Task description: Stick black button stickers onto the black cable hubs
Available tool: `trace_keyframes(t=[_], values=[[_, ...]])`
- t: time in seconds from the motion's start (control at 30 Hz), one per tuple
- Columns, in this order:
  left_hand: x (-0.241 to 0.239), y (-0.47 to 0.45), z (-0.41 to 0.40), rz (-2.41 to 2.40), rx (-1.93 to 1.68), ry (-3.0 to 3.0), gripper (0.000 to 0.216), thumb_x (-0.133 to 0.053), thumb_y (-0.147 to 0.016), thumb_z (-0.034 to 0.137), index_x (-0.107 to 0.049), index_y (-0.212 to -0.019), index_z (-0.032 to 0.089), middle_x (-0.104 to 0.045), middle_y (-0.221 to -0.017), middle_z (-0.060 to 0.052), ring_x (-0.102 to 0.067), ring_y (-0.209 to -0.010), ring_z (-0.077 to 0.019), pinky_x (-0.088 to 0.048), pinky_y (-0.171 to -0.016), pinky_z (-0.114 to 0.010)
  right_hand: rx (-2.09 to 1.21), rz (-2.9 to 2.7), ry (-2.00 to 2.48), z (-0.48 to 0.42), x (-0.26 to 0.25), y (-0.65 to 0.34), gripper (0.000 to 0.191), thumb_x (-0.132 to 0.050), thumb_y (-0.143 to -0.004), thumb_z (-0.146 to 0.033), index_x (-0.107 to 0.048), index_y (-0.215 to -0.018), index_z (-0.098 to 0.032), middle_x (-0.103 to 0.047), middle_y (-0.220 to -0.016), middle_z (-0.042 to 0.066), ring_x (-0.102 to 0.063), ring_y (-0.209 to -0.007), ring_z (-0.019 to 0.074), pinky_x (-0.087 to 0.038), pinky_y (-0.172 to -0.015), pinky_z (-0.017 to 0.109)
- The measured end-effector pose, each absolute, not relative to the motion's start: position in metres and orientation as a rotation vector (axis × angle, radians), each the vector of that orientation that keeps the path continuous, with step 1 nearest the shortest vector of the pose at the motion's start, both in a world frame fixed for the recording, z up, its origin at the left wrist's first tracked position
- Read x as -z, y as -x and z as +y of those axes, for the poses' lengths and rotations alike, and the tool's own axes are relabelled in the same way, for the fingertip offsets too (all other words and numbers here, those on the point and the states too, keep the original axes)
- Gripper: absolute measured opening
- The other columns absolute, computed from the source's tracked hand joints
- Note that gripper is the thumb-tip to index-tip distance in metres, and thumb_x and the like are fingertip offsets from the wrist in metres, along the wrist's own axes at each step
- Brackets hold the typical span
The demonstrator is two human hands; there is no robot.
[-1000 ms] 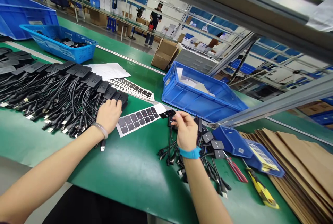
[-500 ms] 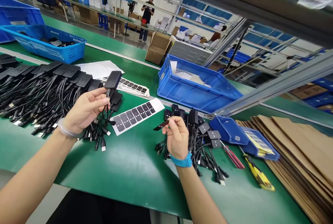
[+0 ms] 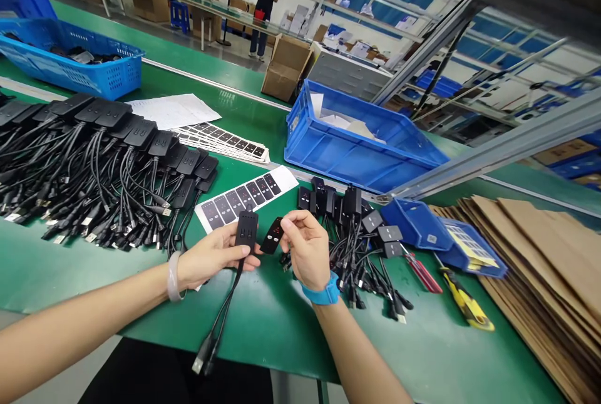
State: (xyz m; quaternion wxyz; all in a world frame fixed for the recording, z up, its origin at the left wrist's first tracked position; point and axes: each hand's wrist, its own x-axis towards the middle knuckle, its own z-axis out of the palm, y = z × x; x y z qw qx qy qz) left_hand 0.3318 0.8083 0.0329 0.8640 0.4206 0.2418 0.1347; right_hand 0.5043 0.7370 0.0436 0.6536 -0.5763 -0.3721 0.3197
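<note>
Moved since the earlier frame: the black box (image 3: 246, 232) has come from beside the left-hand pile to the middle, and the sticker (image 3: 271, 236) has drawn close to it. Box lies just left of the sticker, apart by a narrow gap; its long axis runs away from the person, nearly straight, while the sticker's leans further right at its far end. Left hand (image 3: 211, 260) holds the box, thumb on its face, fingers behind; right hand (image 3: 307, 250) pinches the sticker's far right edge. Left hand is nearer the box. Cables (image 3: 228, 304) trail from its near end. Beyond: sticker sheet (image 3: 286, 177); outward left, a pile of boxes (image 3: 113, 116); right, a smaller pile (image 3: 352, 203).
</note>
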Motion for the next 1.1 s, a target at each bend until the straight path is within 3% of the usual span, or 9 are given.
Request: trace_keyframes(t=[0.27,0.53,0.8,1.1], values=[[-0.034,-0.331,0.804,0.387,-0.197,-0.914,0.068,-0.078,-0.076,0.023,-0.041,-0.133,0.017,-0.066,-0.108,-0.013,-0.069,-0.094,-0.0227,-0.053,-0.09,-0.038,-0.679,-0.918,1.404,0.735,-0.05,-0.492,0.016,-0.074,-0.075,-0.032,-0.066,-0.078,-0.019,-0.058,-0.063,-0.003,-0.047,-0.042,0.0065,-0.041,-0.036,0.02],[-0.035,-0.329,0.804,0.359,-0.178,-0.88,0.063,-0.074,-0.078,0.019,-0.044,-0.133,0.017,-0.067,-0.11,-0.015,-0.069,-0.098,-0.0259,-0.053,-0.092,-0.04,-0.706,-0.918,1.429,0.732,-0.046,-0.487,0.012,-0.074,-0.074,-0.029,-0.069,-0.078,-0.019,-0.063,-0.065,-0.001,-0.049,-0.045,0.0072,-0.044,-0.039,0.02],[-0.034,-0.331,0.802,0.339,-0.197,-0.921,0.056,-0.069,-0.085,0.025,-0.045,-0.135,0.017,-0.067,-0.112,-0.015,-0.069,-0.097,-0.0252,-0.054,-0.09,-0.037,-0.721,-0.877,1.435,0.732,-0.047,-0.484,0.013,-0.074,-0.072,-0.03,-0.068,-0.076,-0.019,-0.062,-0.061,-0.002,-0.047,-0.043,0.0065,-0.045,-0.037,0.019],[-0.031,-0.331,0.8,0.338,-0.198,-1.003,0.065,-0.069,-0.086,0.031,-0.037,-0.141,0.016,-0.068,-0.106,-0.015,-0.068,-0.101,-0.026,-0.053,-0.089,-0.034,-0.706,-0.843,1.449,0.733,-0.047,-0.482,0.013,-0.073,-0.071,-0.028,-0.066,-0.073,-0.018,-0.056,-0.054,-0.005,-0.046,-0.04,0.0062,-0.044,-0.035,0.018]])
